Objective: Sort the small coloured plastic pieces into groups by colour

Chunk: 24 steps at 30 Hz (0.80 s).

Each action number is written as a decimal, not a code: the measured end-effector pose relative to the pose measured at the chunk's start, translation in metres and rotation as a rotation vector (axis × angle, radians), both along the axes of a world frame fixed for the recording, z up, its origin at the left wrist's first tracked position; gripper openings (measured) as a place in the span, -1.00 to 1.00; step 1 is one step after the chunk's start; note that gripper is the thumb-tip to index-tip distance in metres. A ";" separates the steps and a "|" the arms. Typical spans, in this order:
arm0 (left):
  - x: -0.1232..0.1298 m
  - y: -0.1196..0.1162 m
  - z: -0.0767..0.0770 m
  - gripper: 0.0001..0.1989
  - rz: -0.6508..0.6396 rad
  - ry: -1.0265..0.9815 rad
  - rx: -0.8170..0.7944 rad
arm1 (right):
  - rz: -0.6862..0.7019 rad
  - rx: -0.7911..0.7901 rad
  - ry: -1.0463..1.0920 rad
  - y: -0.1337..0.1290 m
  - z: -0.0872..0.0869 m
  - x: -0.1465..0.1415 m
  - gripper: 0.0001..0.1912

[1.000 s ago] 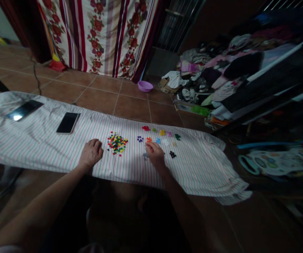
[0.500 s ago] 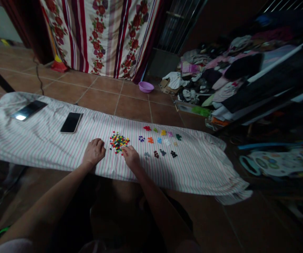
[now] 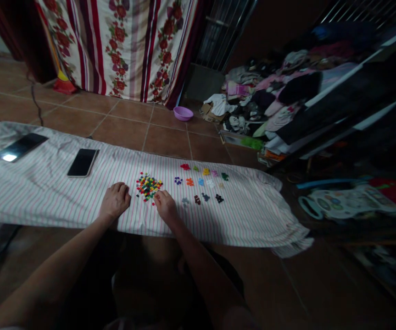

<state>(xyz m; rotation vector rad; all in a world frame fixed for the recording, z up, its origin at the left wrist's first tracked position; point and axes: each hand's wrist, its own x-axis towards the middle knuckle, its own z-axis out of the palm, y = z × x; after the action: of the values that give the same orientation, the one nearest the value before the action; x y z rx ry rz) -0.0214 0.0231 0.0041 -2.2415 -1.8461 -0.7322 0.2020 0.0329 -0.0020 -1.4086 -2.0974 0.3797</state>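
A mixed heap of tiny coloured pieces [image 3: 148, 186] lies on the striped cloth [image 3: 249, 220] in front of me. My right hand [image 3: 165, 205] is at the heap's lower right edge, thumb and fingertips pinched together; what they hold, if anything, is too small to make out. Left of the heap, my left hand [image 3: 115, 200] rests on the cloth, fingers loosely bent and holding nothing visible. Right of the heap, similar pieces form small single-colour groups in rows, among them red [image 3: 185, 167], yellow [image 3: 206, 172], orange [image 3: 190, 182], brown [image 3: 197, 200] and black [image 3: 219, 198].
A dark-screened phone [image 3: 82, 162] and a second, shiny device [image 3: 22, 146] lie on the cloth to the left. Beyond, a purple basin [image 3: 183, 113] stands on the tiled floor before a floral curtain [image 3: 118, 50]. Piled clothes [image 3: 266, 96] fill the back right.
The whole view has shifted, so the cloth and pieces appear farther left. My right hand stays pinched at the heap's edge, and my left hand still rests beside it.
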 end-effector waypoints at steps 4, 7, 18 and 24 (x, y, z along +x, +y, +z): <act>-0.001 0.000 -0.001 -0.81 -0.012 0.009 0.009 | 0.009 -0.001 0.090 -0.002 -0.002 0.004 -0.92; -0.001 0.001 -0.001 -0.81 -0.012 0.006 0.007 | -0.026 -0.038 0.158 -0.003 -0.002 0.006 -0.92; -0.001 0.001 -0.003 -0.80 -0.010 0.005 0.025 | -0.174 -0.050 0.371 0.024 0.011 0.058 -0.87; 0.000 0.001 -0.004 -0.80 -0.002 0.010 0.012 | -0.354 0.075 0.214 0.074 0.024 0.136 -0.83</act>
<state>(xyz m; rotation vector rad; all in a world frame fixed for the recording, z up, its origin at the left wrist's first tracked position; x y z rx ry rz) -0.0212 0.0242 0.0004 -2.2363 -1.8307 -0.7292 0.3375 0.1074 0.0222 -1.5808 -1.6371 0.2901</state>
